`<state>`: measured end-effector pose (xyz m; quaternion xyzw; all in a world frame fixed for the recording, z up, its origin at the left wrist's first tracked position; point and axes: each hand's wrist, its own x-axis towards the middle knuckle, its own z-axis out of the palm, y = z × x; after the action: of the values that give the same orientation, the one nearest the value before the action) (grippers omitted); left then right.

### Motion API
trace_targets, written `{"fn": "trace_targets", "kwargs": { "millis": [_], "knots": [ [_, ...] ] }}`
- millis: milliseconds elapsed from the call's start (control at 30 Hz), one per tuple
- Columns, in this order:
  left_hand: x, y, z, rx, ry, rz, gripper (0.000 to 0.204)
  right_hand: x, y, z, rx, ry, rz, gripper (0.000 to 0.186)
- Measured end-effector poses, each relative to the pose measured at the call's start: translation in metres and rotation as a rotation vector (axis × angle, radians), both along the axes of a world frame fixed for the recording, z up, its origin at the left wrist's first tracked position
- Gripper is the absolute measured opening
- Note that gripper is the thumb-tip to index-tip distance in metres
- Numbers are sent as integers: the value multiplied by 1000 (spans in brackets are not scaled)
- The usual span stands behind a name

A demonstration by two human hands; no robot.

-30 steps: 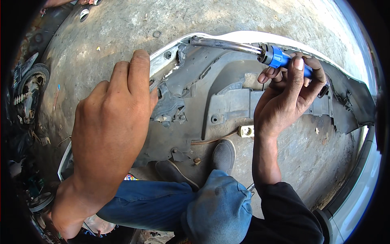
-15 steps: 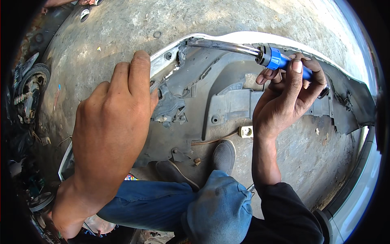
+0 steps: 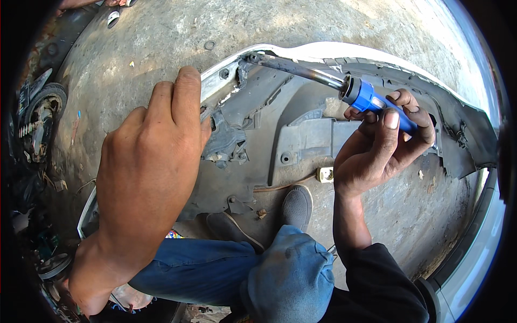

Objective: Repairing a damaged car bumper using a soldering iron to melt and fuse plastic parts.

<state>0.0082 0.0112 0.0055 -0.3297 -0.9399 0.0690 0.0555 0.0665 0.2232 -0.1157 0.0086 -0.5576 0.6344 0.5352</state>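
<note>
My right hand (image 3: 371, 151) is closed round the blue handle of a soldering iron (image 3: 366, 98), thumb on the near side. Its long metal barrel points up and to the left, and the tip touches or sits very near the torn edge of a white car bumper (image 3: 323, 50). Fingers bent over that bumper's left rim, my left hand (image 3: 151, 142) grips it; the fingertips are hidden behind the edge. The bumper's grey inner side faces me, with a broken, jagged grey patch (image 3: 225, 137) beside my left fingers.
A white power socket (image 3: 325, 174) on a brown cord lies by my shoe (image 3: 297, 207). At far left stands a small wheel (image 3: 47, 105) among machine parts. Another person's hand (image 3: 114, 2) shows at the top left. A light-coloured car panel (image 3: 474, 269) curves along the right.
The soldering iron has tilted more steeply, its handle lower, and the right fingers have shifted on it. My left hand has hardly moved.
</note>
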Motion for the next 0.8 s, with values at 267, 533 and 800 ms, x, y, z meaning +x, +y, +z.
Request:
{"fn": "trace_targets", "kwargs": {
  "millis": [267, 533, 800],
  "knots": [
    [0, -1, -2, -13, 9, 0, 47, 15, -2, -7, 112, -22, 11, 27],
    [0, -1, 1, -8, -3, 6, 47, 14, -3, -10, 117, -7, -21, 24],
    [0, -1, 1, 7, -20, 11, 48, 17, -4, -9, 105, -14, 20, 24]
  ]
}}
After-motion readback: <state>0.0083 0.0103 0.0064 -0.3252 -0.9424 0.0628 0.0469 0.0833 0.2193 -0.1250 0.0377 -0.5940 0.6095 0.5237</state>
